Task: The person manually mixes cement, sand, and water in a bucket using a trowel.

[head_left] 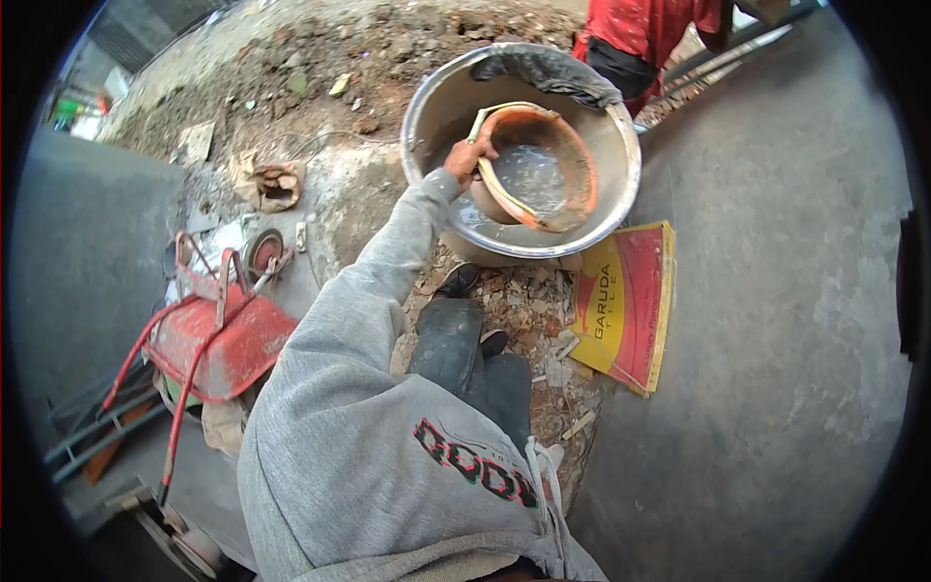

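My left hand (469, 163) is closed around the pale yellow band, seemingly a handle, along the near side of an orange bucket (582, 160). The bucket is tilted inside a large round drum (621, 184) with a pale, worn rim. Bubbly, greyish water (533, 179) shows in the bucket, and more liquid lies in the drum below it. A dark crumpled sheet (548, 73) hangs over the drum's far rim. My right hand is out of sight.
A person in red (640, 39) is beyond the drum. Right of my feet leans a red-yellow tile carton (621, 310) by a grey wall (766, 291). At left stands a red wheelbarrow (218, 344). Rubble (369, 58) covers the ground behind; broken pieces lie underfoot.
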{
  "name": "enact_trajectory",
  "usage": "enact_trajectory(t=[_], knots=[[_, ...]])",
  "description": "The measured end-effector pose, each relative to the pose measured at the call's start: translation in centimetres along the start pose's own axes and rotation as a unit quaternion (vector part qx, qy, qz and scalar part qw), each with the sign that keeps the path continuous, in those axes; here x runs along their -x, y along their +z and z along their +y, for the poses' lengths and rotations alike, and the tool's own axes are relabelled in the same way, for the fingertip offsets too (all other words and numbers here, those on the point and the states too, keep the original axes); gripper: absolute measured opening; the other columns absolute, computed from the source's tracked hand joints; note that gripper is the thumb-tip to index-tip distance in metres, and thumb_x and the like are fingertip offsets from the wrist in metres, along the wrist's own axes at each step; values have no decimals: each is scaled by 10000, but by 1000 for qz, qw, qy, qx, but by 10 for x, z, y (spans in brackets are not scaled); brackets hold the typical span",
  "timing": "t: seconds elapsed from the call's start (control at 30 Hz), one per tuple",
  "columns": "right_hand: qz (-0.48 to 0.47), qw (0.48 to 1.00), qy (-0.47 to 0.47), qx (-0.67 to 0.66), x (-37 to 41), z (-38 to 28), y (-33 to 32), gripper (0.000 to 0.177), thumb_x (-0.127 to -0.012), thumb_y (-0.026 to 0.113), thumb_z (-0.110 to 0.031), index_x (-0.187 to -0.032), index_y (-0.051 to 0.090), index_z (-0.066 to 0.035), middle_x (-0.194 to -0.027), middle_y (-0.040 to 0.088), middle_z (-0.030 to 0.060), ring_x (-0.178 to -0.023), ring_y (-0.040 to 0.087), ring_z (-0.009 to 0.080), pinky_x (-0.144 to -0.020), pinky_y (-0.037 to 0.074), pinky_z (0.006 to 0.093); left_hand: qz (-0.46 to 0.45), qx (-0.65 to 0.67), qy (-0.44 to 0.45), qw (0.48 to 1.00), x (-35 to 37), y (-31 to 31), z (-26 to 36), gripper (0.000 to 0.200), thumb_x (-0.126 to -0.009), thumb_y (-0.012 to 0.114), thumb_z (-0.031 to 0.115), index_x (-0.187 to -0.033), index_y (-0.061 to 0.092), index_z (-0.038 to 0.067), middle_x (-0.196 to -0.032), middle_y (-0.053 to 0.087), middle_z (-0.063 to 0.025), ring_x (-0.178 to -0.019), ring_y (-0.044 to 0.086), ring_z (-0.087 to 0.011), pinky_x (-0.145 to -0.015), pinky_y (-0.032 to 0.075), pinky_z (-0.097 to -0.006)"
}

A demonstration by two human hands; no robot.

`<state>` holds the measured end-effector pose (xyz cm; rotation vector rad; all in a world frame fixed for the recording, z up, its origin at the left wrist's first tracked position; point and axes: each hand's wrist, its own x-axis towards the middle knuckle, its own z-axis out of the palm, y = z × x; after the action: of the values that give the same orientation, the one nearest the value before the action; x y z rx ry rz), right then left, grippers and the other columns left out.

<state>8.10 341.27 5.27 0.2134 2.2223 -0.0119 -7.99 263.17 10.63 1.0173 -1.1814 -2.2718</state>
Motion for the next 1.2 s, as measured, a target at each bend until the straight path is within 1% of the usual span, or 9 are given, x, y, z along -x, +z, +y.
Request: enact_trajectory(t=[0.07,0.1,0.13,0.2,0.3,0.57,0.77,0.83,1.2], knots=[[1,999,-38,35,-104,122,-8,422,-889,584,-426,-1115,713,-94,-1213,635,223,-1193,579,328,-1007,425,435,5,75,39,996,46,7,33,91,-714,644,84,-718,556,59,-564,473,-15,-394,415,-129,-352,285,-263],[9,992,9,129,-96,46,-44,523,-844,644,-419,-1149,670,5,-1093,672,266,-1034,657,344,-860,497,457,28,105,53,993,64,7,47,87,-728,641,84,-709,561,56,-564,481,-16,-384,409,-129,-349,288,-258],[82,966,125,-210,-67,9,-81,565,-807,700,-386,-1080,634,104,-872,679,265,-740,677,345,-598,519,458,33,113,97,988,87,9,60,90,-747,640,87,-704,566,60,-567,494,-15,-379,413,-123,-347,297,-249],[58,929,136,-339,-76,-14,-123,485,-799,724,-331,-966,611,111,-680,617,205,-493,578,299,-408,436,416,40,165,123,978,124,2,82,107,-760,644,90,-693,564,63,-570,504,-14,-382,425,-115,-344,307,-244],[66,945,92,-308,-91,-42,-157,458,-804,726,-363,-907,600,66,-628,590,189,-445,546,283,-386,412,414,75,194,170,963,190,-16,112,115,-762,649,90,-691,563,61,-576,507,-10,-384,429,-108,-338,312,-238],[65,958,-276,47,-105,-119,-140,386,-827,721,-311,-725,594,38,-571,575,132,-435,566,255,-390,452,410,226,248,191,922,326,-129,93,114,-739,648,111,-722,577,24,-576,529,-31,-371,448,-113,-328,329,-241],[47,991,-117,42,-65,-253,-65,465,-826,668,-455,-924,659,-1,-827,685,221,-738,689,336,-633,529,447,363,187,123,905,371,-264,1,122,-719,636,115,-741,573,13,-581,514,-28,-385,430,-111,-347,314,-254],[189,893,-339,229,-69,-285,-38,445,-826,669,-358,-834,619,84,-810,652,283,-783,651,400,-725,511,446,399,190,99,892,377,-316,-42,136,-711,633,127,-751,572,12,-582,512,-29,-396,439,-110,-348,311,-256],[-14,795,-551,253,-123,-667,242,393,-875,622,-298,-1104,573,18,-959,641,313,-931,616,478,-805,477,506,541,216,71,810,373,-537,-301,129,-739,587,120,-673,477,130,-603,453,29,-438,426,-84,-374,281,-251]])
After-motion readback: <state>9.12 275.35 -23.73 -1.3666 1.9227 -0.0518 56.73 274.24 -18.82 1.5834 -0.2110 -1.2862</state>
